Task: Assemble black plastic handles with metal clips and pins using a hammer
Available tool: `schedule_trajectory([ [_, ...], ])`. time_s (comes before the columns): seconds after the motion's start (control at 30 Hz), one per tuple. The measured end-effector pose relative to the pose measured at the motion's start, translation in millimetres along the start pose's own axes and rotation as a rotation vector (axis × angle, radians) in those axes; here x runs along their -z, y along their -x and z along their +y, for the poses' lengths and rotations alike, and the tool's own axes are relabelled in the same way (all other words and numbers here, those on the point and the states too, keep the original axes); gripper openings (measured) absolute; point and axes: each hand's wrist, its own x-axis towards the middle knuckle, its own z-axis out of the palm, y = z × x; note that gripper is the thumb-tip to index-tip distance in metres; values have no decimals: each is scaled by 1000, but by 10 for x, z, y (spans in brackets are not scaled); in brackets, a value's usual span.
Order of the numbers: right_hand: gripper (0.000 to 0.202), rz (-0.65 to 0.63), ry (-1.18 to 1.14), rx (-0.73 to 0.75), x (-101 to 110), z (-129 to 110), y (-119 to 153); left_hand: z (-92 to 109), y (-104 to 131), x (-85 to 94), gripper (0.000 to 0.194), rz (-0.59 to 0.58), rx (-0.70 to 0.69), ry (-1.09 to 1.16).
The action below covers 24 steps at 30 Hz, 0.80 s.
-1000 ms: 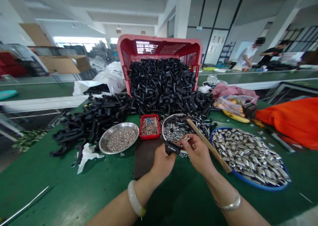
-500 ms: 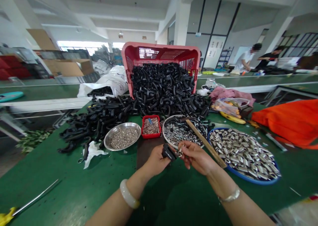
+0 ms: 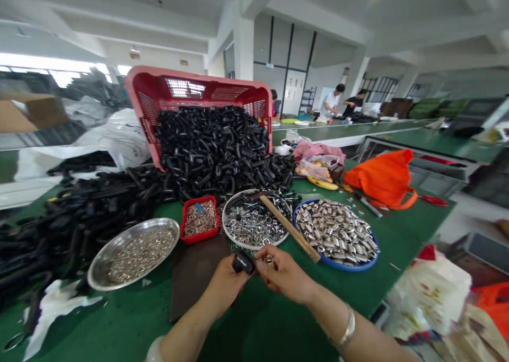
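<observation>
Over the near part of the green table (image 3: 270, 327), the left hand (image 3: 223, 285) has its fingers wrapped around a black handle (image 3: 243, 262); the right hand (image 3: 288, 277) pinches small metal pieces (image 3: 270, 260) between thumb and fingers, count unclear. Progress, as judged: this handle appears unfinished, no metal seen joined to it; many black parts (image 3: 214, 144) lie heaped in the red basket (image 3: 199, 74). The handle's long axis slants from upper left to lower right, its lower end pointing toward the right fingertips; contact cannot be confirmed.
</observation>
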Motion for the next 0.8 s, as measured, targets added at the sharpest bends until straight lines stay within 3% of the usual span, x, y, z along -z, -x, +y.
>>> schedule_trajectory([
  [0.1, 29, 106, 50, 54, 104, 21, 43, -25, -107, -120, 37, -84, -4, -12],
  [0.17, 27, 177, 60, 6, 359, -64, 53, -33, -212, -126, 37, -71, -1, -51],
  [0.23, 23, 383, 81, -50, 801, -201, 13, -25, -359, -42, 32, 18, -22, -159],
  [0.3, 20, 742, 3, 0, 1347, -346, -90, -9, -544, 109, 22, 129, -72, -376],
  [0.33, 17, 829, -27, 19, 1611, -408, -159, 1, -642, 192, 17, 159, -93, -528],
  [0.4, 15, 914, -89, 50, 2021, -494, -300, 23, -826, 330, 13, 150, -103, -835],
  [0.47, 12, 942, -155, 80, 2196, -517, -403, 49, -970, 387, 14, 115, -98, -1001],
  [0.53, 9, 921, -208, 93, 2127, -481, -441, 72, -1064, 353, 16, 87, -102, -1058],
  [0.6, 3, 834, -260, 66, 1885, -412, -417, 85, -1116, 260, 18, 52, -114, -1119],
  [0.8, 26, 386, -427, -107, 1048, -280, -158, 72, -1137, 11, 26, -29, -139, -1256],
])
